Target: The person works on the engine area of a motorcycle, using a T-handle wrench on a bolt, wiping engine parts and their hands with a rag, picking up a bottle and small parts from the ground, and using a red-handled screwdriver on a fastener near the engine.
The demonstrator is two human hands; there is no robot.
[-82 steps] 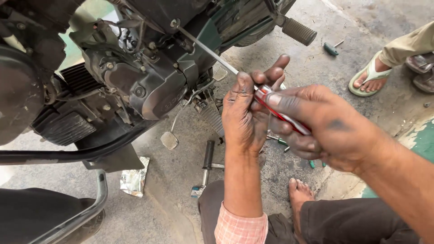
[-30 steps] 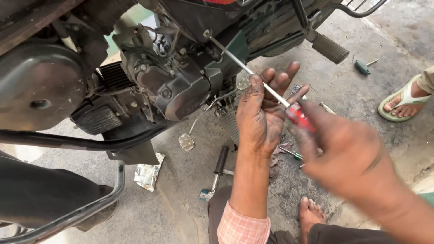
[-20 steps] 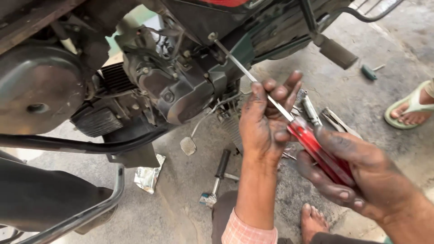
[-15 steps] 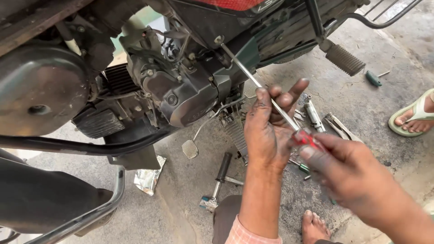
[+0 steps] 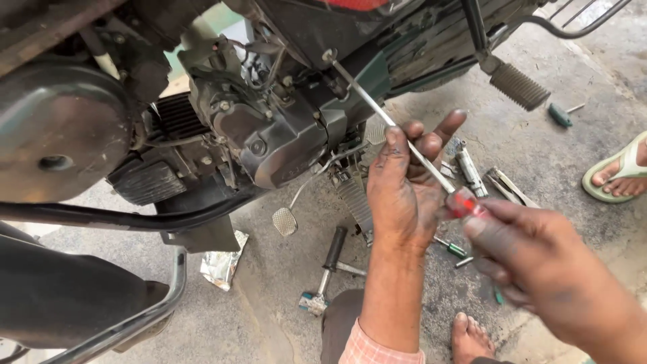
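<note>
Hammer (image 5: 325, 269) beside crumpled foil wrapper (image 5: 221, 264) on concrete (small green screwdriver (image 5: 559, 115) well apart); sandalled foot (image 5: 619, 176) at right.

Soft, even daylight fills the scene, bright on the concrete floor (image 5: 539, 155) at the upper right and much dimmer under the motorcycle engine (image 5: 269, 135), where the casing falls into deep shade. Shadows on the ground are faint and diffuse. A mild sheen glints along the screwdriver shaft (image 5: 377, 108). The right hand (image 5: 539, 269) near the lens looks soft, probably from motion blur. The left hand (image 5: 404, 195) is sharper. Straight lines bow slightly toward the frame edges.
</note>
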